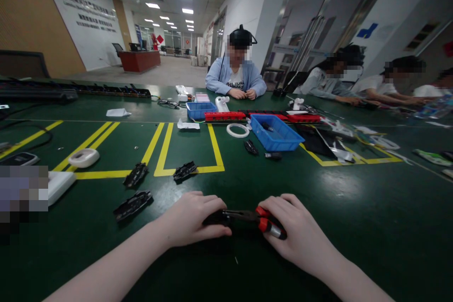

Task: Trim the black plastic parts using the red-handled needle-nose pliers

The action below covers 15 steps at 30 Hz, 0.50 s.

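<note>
My right hand [292, 231] is closed round the red and black handles of a pair of long-nose pliers [244, 215]. The jaws point left and reach a black plastic part [215, 218] that my left hand [193, 219] grips between thumb and fingers. Most of that part is hidden by my fingers, and whether the jaws pinch it I cannot tell. To the left, black plastic shells lie on the green table: one shell [132, 205] nearest my left forearm, another shell [136, 175] behind it, and a third shell [184, 171] beyond my left hand.
A blue bin [278, 134] holds a dark piece, with a black shell [250, 146] and a dark cylinder [273, 155] beside it. A white ring [238, 130] lies near red strips [224, 116]. Yellow tape [219, 151] marks the table [318, 203]. A person [235, 73] sits opposite; others sit right.
</note>
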{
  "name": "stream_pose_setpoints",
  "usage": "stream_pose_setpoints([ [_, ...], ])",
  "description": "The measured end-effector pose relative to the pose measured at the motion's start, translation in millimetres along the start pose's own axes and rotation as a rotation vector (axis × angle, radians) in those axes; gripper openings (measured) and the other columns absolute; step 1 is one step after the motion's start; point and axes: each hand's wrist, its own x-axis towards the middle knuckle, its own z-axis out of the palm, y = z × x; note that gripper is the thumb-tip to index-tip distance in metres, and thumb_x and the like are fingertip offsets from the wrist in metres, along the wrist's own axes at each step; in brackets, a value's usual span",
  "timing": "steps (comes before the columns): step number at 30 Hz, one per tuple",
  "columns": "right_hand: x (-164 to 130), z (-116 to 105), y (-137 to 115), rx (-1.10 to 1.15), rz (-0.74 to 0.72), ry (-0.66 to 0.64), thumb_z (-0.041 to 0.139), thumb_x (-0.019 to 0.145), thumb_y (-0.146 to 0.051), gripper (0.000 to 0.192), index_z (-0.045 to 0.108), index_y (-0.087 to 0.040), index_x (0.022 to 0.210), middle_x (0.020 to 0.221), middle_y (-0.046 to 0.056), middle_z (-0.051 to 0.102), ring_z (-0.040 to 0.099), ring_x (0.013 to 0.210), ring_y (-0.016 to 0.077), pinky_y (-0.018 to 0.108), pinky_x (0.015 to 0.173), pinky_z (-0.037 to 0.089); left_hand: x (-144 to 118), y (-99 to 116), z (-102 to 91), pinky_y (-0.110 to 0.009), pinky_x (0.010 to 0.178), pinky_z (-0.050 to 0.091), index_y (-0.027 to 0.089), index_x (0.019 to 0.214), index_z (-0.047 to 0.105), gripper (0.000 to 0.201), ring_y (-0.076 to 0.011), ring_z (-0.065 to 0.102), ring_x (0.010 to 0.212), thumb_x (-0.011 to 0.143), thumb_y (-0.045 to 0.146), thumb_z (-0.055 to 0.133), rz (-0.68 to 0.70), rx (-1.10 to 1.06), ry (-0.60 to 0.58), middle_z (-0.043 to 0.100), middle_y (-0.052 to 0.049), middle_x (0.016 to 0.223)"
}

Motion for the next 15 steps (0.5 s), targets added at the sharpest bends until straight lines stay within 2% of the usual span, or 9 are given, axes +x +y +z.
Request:
stream_pose_setpoints([
  [10,-3.2,8.0,4.6,0.049,-0.011,0.022,0.059,0.075,-0.017,0.031,0.057,-0.025,0.105,0.097,0.002,0.068,0.063,0.088,0.0205,0.045,0.090,0.043,0.2,-1.0,0.3,-0.027,0.063,0.039,0.020,0.101,0.059,0.031,-0.0176,0.062,0.074,0.093,0.049,0.055,0.012,-0.004,0.005,0.066,-0.002,0.086],
  [15,-1.6,6.3,2.5,0.061,0.015,-0.027,0.059,0.074,-0.016,0.029,0.058,-0.024,0.102,0.095,0.002,0.068,0.062,0.085,0.0204,0.041,0.081,0.047,0.0,-0.9,0.8,-0.027,0.061,0.039,0.019,0.100,0.060,0.030,-0.0184,0.062,0.073,0.090,0.048,0.059,-0.007,0.000,0.022,0.066,-0.002,0.085],
])
